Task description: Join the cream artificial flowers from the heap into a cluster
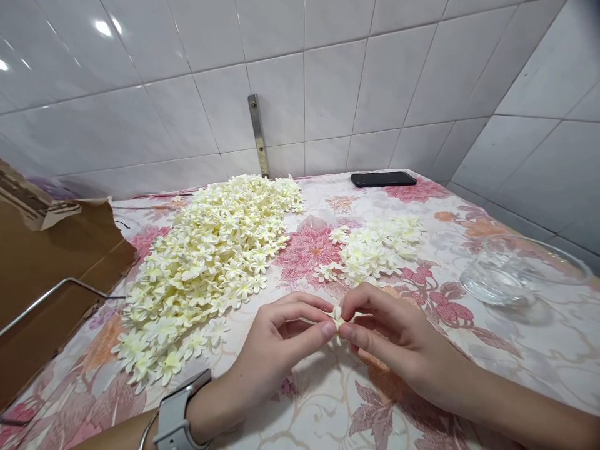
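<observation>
Though small, a pale flower (337, 314) in the grip of left hand (284, 337) and right hand (398, 337)

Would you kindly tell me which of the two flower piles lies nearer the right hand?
The smaller pile, just beyond the right hand; the larger pile spreads farther left, towards the cardboard box.

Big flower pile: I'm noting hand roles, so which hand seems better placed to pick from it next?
Likely the left hand: it lies nearer the big flower pile, with the right hand farther off. Both hands pinch a small pale flower, so the left would have to let go first.
</observation>
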Demonstrator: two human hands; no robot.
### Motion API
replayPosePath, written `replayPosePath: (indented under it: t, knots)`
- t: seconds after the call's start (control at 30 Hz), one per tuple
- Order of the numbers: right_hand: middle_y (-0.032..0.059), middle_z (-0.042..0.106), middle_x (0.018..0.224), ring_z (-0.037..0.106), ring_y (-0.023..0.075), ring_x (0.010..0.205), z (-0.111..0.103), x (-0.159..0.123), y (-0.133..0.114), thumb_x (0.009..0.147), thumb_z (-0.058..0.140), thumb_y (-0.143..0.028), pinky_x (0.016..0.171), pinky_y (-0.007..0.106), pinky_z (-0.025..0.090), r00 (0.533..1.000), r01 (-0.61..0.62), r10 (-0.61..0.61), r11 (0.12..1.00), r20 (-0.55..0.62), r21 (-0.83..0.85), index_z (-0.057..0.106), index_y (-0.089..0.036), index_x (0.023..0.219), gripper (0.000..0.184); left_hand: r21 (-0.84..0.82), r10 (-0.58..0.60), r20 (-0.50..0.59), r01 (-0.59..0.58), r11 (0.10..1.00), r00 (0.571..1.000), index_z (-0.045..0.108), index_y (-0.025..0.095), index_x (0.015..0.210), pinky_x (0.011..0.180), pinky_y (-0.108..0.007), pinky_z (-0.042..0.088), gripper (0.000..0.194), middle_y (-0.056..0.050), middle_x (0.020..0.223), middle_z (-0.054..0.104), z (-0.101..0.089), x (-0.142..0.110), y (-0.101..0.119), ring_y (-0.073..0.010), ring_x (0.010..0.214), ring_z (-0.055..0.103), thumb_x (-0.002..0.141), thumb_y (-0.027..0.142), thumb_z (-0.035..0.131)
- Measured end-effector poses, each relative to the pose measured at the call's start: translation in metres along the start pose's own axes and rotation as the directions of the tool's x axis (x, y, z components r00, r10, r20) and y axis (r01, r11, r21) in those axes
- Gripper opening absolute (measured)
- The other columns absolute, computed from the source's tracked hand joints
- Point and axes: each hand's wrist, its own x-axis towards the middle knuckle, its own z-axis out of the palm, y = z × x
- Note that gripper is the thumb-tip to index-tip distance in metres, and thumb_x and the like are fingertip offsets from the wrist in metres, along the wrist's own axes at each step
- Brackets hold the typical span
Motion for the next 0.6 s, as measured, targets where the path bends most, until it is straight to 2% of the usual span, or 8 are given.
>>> replayPosePath:
  t: [0.1, 0.23, 0.37, 0.6]
  knots:
    - [-0.002, 0.05, 0.077, 0.051, 0.0111, 0.065, -0.0009, 0.0006, -0.001, 0.091, 0.047, -0.029, 0.057, 0.022, 0.042, 0.999, 0.036, -0.036, 0.993, -0.001, -0.115, 0.049, -0.023, 0.082, 0.011, -0.017, -0.019, 0.013, 0.019, 1.0, 1.0, 0.074, 0.017, 0.068, 0.07, -0.021, 0.049, 0.009, -0.004, 0.087, 0.063, 0.0004, 0.0, 0.0008, -0.0133, 0.079, 0.061, 0.074, 0.016, 0.067]
    - [-0.0005, 0.054, 0.078, 0.054, 0.0134, 0.07, -0.0017, -0.0003, -0.0021, 0.09, 0.046, -0.022, 0.063, 0.025, 0.044, 0.994, 0.105, -0.11, 0.96, -0.008, -0.258, 0.05, -0.022, 0.082, 0.009, -0.018, 0.002, 0.02, -0.001, 1.0, 1.0, 0.074, 0.018, 0.066, 0.069, -0.022, 0.049, 0.009, -0.004, 0.085, 0.063, -0.0002, 0.0006, -0.0005, -0.0137, 0.077, 0.061, 0.071, 0.013, 0.068]
    - [-0.0006, 0.054, 0.079, 0.054, 0.014, 0.071, -0.0014, -0.0025, -0.002, 0.09, 0.044, -0.021, 0.063, 0.025, 0.045, 0.99, 0.137, -0.138, 0.946, 0.015, -0.295, 0.049, -0.023, 0.084, 0.008, -0.015, 0.007, 0.046, -0.007, 1.0, 0.999, 0.075, 0.02, 0.067, 0.07, -0.021, 0.049, 0.011, -0.003, 0.086, 0.062, -0.002, 0.0005, -0.0011, -0.0136, 0.078, 0.06, 0.07, 0.013, 0.069]
    - [-0.0015, 0.053, 0.073, 0.05, 0.013, 0.065, -0.0014, -0.0035, -0.0032, 0.084, 0.041, -0.006, 0.058, 0.024, 0.041, 0.966, 0.236, -0.258, 0.882, 0.002, -0.407, 0.047, -0.023, 0.082, 0.018, 0.002, 0.016, 0.114, -0.017, 1.0, 0.993, 0.076, 0.023, 0.069, 0.076, -0.023, 0.049, 0.012, -0.003, 0.091, 0.06, -0.0058, 0.0006, 0.0006, -0.0145, 0.085, 0.059, 0.072, 0.014, 0.07]
